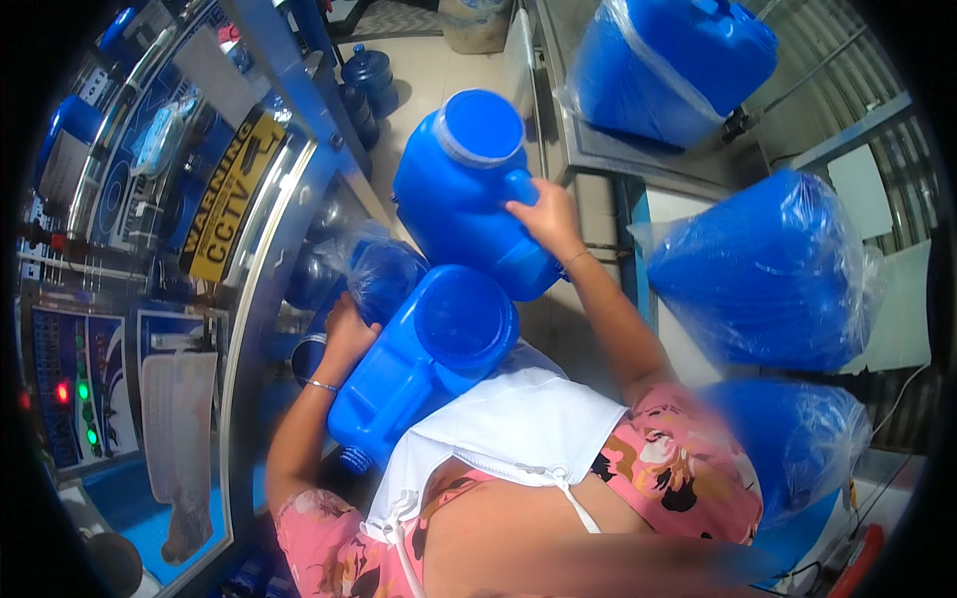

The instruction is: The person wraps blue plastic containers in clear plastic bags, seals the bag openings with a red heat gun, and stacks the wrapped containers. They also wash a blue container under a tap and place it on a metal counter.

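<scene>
My right hand [549, 217] grips the handle of a blue plastic water container [463, 209] with a wide round lid, held tilted in front of me. Against my white apron [493, 418] lies a second blue container [404, 381], its round lid facing up and a small ribbed cap at its lower end. My left hand [350, 329] is at the left, beside the second container and next to a blue container in clear plastic wrap [385, 276]. Its fingers are partly hidden, so I cannot tell what it grips.
Plastic-wrapped blue containers [770, 276] stand along the right side, one on a metal counter [605, 149]. A framed glass panel with a yellow warning sign [232, 198] rises at the left. Round blue water jugs [368, 75] stand on the tiled floor ahead.
</scene>
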{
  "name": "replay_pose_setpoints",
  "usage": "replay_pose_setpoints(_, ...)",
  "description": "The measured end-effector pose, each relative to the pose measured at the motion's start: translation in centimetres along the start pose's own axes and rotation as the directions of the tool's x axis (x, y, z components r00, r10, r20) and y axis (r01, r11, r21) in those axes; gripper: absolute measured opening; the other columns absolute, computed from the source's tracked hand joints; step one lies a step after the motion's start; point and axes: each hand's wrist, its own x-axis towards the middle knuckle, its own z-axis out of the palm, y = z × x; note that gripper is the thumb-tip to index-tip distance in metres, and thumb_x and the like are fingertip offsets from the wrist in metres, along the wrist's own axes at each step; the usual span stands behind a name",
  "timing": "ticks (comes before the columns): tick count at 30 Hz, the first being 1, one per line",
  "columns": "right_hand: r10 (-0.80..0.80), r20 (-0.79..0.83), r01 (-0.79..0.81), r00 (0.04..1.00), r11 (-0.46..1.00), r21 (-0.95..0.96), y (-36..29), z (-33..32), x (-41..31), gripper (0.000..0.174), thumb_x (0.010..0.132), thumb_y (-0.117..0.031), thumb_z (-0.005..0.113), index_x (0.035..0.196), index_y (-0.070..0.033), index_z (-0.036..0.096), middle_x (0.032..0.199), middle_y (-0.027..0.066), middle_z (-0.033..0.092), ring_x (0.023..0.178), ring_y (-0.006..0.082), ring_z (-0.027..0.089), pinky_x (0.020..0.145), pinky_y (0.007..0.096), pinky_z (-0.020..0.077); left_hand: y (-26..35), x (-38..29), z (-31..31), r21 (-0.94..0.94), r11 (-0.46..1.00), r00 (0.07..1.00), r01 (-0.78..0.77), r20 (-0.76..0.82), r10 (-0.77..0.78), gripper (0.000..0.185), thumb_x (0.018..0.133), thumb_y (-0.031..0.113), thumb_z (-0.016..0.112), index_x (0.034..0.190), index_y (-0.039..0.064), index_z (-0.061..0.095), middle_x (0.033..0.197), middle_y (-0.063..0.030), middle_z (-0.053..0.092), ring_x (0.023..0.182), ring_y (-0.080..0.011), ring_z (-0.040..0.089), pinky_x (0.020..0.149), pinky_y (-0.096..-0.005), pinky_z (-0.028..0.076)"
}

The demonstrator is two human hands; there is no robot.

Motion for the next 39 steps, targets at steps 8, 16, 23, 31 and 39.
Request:
replay_pose_setpoints(8,-0.187,-0.23,0.233,0.955,0.953,0.195,2.8,-5.8,13.2,0.03,0.077,-0.018,0.079,0.097,0.001,0.066,0.076,0.0111,0.069,0.061,0.0163,0.064,0.058,0.0322,0.0488,8.2,12.4,1.0,-0.009,0.986,0.982,-0.168,-0.09,0.167,0.055,0.065,0.021,0.076,0.106,-0.004,0.049,0.096,-0.0284,0.063,0.089,-0.0448,0.062,0.082,-0.0499,0.051)
replay_pose_setpoints(16,-0.269,-0.284,0.32,0.92,0.936,0.149,4.9,-7.8,21.6,0.022,0.081,-0.017,0.077,0.092,-0.001,0.066,0.067,0.0045,0.065,0.056,0.0113,0.061,0.051,0.0285,0.046,16.1,20.7,1.0,0.021,0.927,0.879,-0.373,-0.311,0.361,0.05,0.065,0.017,0.075,0.101,-0.003,0.047,0.087,-0.0241,0.062,0.083,-0.0432,0.062,0.075,-0.0512,0.05)
replay_pose_setpoints(23,-0.228,-0.259,0.275,0.939,0.947,0.163,7.5,-8.0,26.3,0.025,0.081,-0.019,0.077,0.094,0.0,0.067,0.068,0.0061,0.066,0.058,0.0127,0.062,0.054,0.0295,0.0474,22.0,26.0,0.3,0.143,0.958,0.968,-0.248,0.003,0.251,0.056,0.068,0.022,0.075,0.109,-0.005,0.048,0.098,-0.0279,0.062,0.093,-0.0447,0.063,0.083,-0.051,0.05)
replay_pose_setpoints(31,-0.186,-0.382,0.238,0.905,0.967,0.093,4.1,-7.1,33.8,0.03,0.079,-0.02,0.079,0.098,0.001,0.068,0.073,0.0109,0.068,0.065,0.0191,0.066,0.061,0.0332,0.0495,23.0,37.8,-0.5,0.214,0.896,0.902,-0.388,0.287,0.322,0.057,0.074,0.032,0.072,0.109,-0.005,0.047,0.101,-0.029,0.063,0.094,-0.0463,0.063,0.081,-0.0505,0.051)
replay_pose_setpoints(39,-0.194,-0.51,0.268,0.838,0.96,0.076,0.0,-4.3,42.9,0.031,0.078,-0.016,0.078,0.102,0.002,0.068,0.08,0.0134,0.07,0.073,0.0196,0.068,0.069,0.0324,0.0516,23.4,51.8,-0.6,0.175,0.828,0.768,-0.533,0.511,0.387,0.057,0.074,0.037,0.07,0.11,-0.004,0.053,0.101,-0.0269,0.067,0.098,-0.0429,0.065,0.086,-0.0479,0.051)
